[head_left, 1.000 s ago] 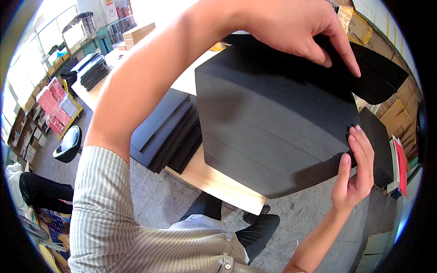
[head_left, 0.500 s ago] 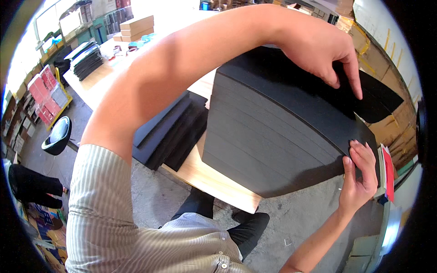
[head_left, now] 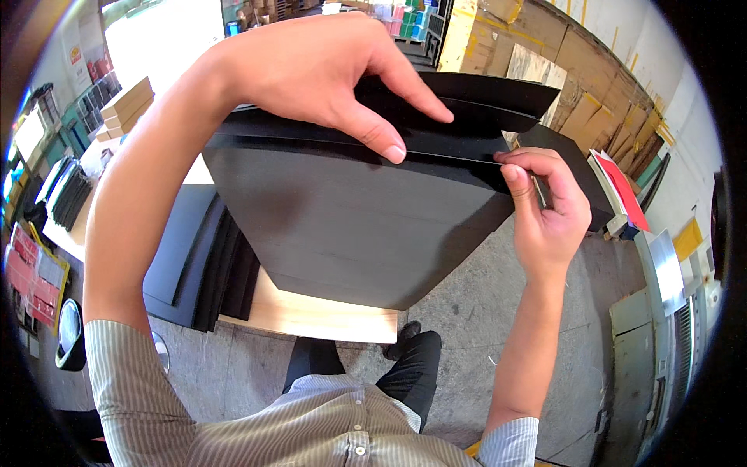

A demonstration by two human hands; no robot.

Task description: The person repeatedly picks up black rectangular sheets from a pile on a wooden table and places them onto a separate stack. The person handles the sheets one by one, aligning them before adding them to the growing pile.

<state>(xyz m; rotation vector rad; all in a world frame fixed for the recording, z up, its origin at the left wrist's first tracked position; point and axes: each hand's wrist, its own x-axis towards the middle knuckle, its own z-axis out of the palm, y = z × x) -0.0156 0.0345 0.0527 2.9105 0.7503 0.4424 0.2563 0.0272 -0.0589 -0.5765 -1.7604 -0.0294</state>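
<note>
A tall stack of black sheets (head_left: 358,226) rises in front of me from the pale wooden table. Over its top reaches my left hand (head_left: 342,86), thumb and forefinger spread apart; the thumb tip lies at the near edge of the top sheet, and the other fingers are hidden. At the stack's right corner, my right hand (head_left: 552,194) pinches the edge of a thin black sheet (head_left: 459,152) between thumb and forefinger. Behind the left fingers, a folded black piece (head_left: 498,97) stands up with a crease along it.
Lower piles of black sheets (head_left: 187,257) lie left of the stack on the table (head_left: 311,307). Another dark pile (head_left: 78,187) and cardboard boxes (head_left: 124,109) sit farther left. A black stool (head_left: 70,335) stands on the floor. Flattened cardboard (head_left: 599,117) leans at the back right.
My view has turned to the right. The left hand has drawn back to the near edge of the top sheet. The right hand has gone from resting at the corner to pinching a sheet's edge.
</note>
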